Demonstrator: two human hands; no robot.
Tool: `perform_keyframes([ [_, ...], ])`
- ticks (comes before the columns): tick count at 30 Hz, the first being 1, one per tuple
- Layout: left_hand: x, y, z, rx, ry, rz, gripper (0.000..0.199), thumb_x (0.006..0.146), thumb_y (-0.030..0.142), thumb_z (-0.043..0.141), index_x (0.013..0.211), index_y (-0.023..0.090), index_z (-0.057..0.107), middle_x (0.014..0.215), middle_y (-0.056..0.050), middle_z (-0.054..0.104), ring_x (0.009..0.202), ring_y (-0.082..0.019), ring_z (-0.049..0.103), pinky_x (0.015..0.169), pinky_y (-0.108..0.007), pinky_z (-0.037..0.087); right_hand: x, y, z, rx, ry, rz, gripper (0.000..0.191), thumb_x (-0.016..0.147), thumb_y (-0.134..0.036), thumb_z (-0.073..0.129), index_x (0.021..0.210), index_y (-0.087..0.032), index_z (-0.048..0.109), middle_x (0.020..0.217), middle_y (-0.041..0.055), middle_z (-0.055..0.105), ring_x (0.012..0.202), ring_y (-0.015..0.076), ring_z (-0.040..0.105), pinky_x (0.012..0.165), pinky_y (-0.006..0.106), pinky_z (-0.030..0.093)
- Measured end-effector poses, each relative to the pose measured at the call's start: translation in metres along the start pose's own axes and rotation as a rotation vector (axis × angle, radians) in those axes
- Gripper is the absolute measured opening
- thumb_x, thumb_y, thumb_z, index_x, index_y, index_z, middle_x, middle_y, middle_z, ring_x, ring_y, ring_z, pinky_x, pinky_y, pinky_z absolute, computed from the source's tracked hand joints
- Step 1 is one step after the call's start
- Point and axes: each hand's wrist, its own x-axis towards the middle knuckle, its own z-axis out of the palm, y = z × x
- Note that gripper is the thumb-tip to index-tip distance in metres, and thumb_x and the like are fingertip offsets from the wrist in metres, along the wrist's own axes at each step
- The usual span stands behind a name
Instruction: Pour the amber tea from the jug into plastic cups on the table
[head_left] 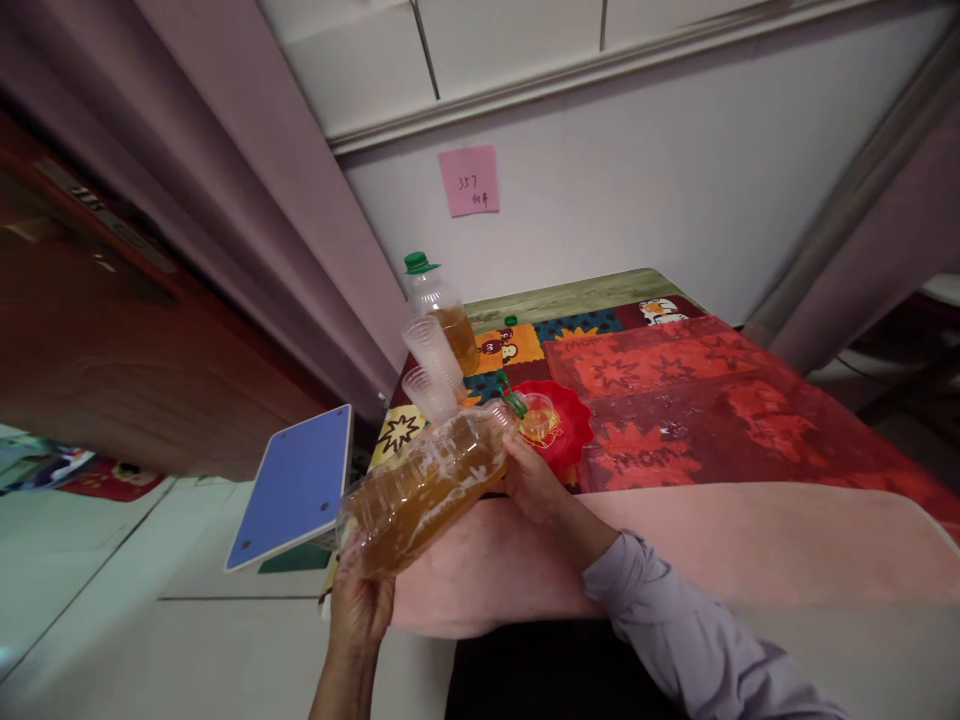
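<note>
A large clear plastic bottle (427, 490) of amber liquid lies tilted between my hands, its mouth toward the right. My left hand (361, 600) grips the bottom end from below. Around the neck end, my right hand (534, 480) is closed. A green plastic handle piece (512, 396) sits near the bottle's mouth. Just beyond the mouth, a clear plastic cup (538, 415) stands on a red scalloped plate (577, 425). Behind the bottle are stacks of clear plastic cups (431, 350). Whether liquid is flowing into the cup cannot be made out.
A second bottle (454, 330) with a green cap stands at the table's back left. A small green cap (511, 321) lies nearby. Red plastic sheeting (697, 410) covers the patterned cloth on the right. A blue board (296, 480) stands left of the table; pink cloth (712, 540) lines the front.
</note>
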Motion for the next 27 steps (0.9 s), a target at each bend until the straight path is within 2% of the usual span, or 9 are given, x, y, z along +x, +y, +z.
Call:
perform_keyframes([
  [4,-0.004,0.003,0.005,0.028,0.013,-0.031,0.051,0.071,0.038,0.100,0.118,0.027,0.084,0.115,-0.003,0.088,0.100,-0.024,0.083,0.089,-0.031,0.069,-0.003,-0.001,0.003,0.014,-0.013,-0.050,0.061,0.092,-0.066,0.075,0.144,-0.035,0.066,0.145,0.0049,0.075,0.132,0.0333,0.073,0.106,0.058,0.065],
  [6,-0.006,0.005,0.008,0.024,0.012,-0.041,0.050,0.075,0.043,0.097,0.121,0.029,0.083,0.122,-0.003,0.087,0.108,-0.026,0.083,0.092,-0.032,0.069,-0.004,-0.001,0.003,-0.002,0.004,-0.084,0.060,0.092,-0.063,0.078,0.144,-0.036,0.067,0.147,0.0051,0.074,0.137,0.0342,0.070,0.109,0.057,0.064],
  [9,-0.008,0.007,0.009,0.036,-0.001,-0.030,0.057,0.076,0.041,0.098,0.129,0.031,0.081,0.134,-0.003,0.083,0.121,-0.026,0.079,0.100,-0.033,0.067,-0.005,0.000,0.003,-0.033,0.030,-0.130,0.064,0.089,-0.060,0.083,0.146,-0.036,0.067,0.146,0.0054,0.075,0.141,0.0349,0.068,0.113,0.055,0.061],
  [13,-0.010,0.004,0.005,0.031,-0.015,-0.011,0.062,0.080,0.047,0.095,0.138,0.036,0.077,0.142,-0.002,0.080,0.127,-0.026,0.077,0.107,-0.036,0.063,-0.006,-0.001,0.006,-0.076,0.002,-0.163,0.075,0.084,-0.062,0.088,0.149,-0.034,0.065,0.148,0.0072,0.073,0.139,0.0362,0.068,0.114,0.056,0.059],
  [16,-0.013,0.003,0.004,0.001,0.028,0.007,0.059,0.085,0.054,0.088,0.141,0.039,0.075,0.142,-0.001,0.080,0.131,-0.028,0.075,0.110,-0.042,0.062,-0.009,-0.007,0.015,-0.101,-0.027,-0.170,0.073,0.085,-0.063,0.087,0.148,-0.033,0.065,0.146,0.0070,0.074,0.133,0.0354,0.071,0.113,0.058,0.059],
  [18,-0.015,0.003,0.005,-0.018,0.053,-0.001,0.060,0.087,0.067,0.080,0.139,0.037,0.077,0.141,-0.003,0.080,0.137,-0.032,0.071,0.113,-0.047,0.060,-0.014,-0.012,0.025,-0.139,-0.041,-0.184,0.065,0.087,-0.061,0.086,0.143,-0.032,0.068,0.142,0.0066,0.076,0.129,0.0348,0.072,0.111,0.058,0.060],
  [21,-0.018,0.003,0.005,-0.030,0.057,-0.027,0.077,0.087,0.088,0.063,0.136,0.031,0.079,0.144,-0.009,0.078,0.149,-0.036,0.060,0.117,-0.051,0.056,-0.022,-0.021,0.041,-0.230,-0.073,-0.211,0.055,0.087,-0.059,0.086,0.132,-0.030,0.073,0.125,0.0051,0.080,0.118,0.0327,0.075,0.105,0.054,0.062],
  [24,-0.020,0.003,0.005,-0.055,0.083,-0.043,0.070,0.088,0.082,0.066,0.132,0.030,0.081,0.146,-0.008,0.077,0.155,-0.037,0.055,0.124,-0.054,0.050,-0.031,-0.025,0.055,-0.312,-0.105,-0.231,0.052,0.089,-0.058,0.085,0.130,-0.030,0.072,0.118,0.0042,0.080,0.113,0.0319,0.075,0.102,0.051,0.062],
  [27,-0.020,0.004,0.006,-0.086,0.137,-0.053,0.065,0.088,0.076,0.070,0.131,0.029,0.081,0.147,-0.007,0.076,0.157,-0.037,0.051,0.129,-0.056,0.043,-0.037,-0.025,0.066,-0.367,-0.129,-0.244,0.056,0.091,-0.060,0.083,0.135,-0.029,0.068,0.129,0.0061,0.078,0.123,0.0332,0.073,0.105,0.050,0.060],
])
